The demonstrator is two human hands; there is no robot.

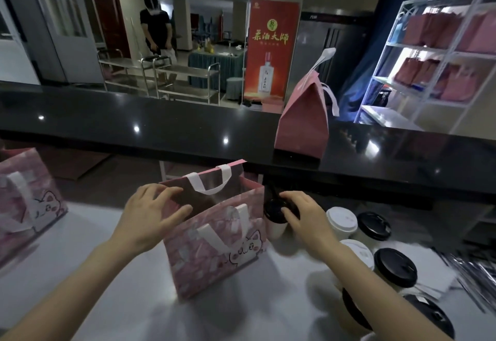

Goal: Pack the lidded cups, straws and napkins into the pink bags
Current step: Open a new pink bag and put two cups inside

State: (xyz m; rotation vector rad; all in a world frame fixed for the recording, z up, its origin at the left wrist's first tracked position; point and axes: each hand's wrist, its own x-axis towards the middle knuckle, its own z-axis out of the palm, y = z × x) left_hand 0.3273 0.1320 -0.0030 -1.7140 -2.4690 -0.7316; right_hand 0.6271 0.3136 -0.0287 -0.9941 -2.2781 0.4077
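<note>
The left hand (150, 214) pinches open the pink bag (214, 257) while the right hand (306, 217) grips a black-lidded cup (275, 226) by its lid, which may pop off when lifted.

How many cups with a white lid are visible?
2. The far white-lid cup stands right of the right hand; the near white-lid cup is beside the right forearm, which may hide others.

Pale grey worktop (80, 273) bears an upright pink cat-print paper bag (214, 260), a black-lidded paper cup (275, 226) just beside it, more lidded cups (342, 222) at right.
</note>
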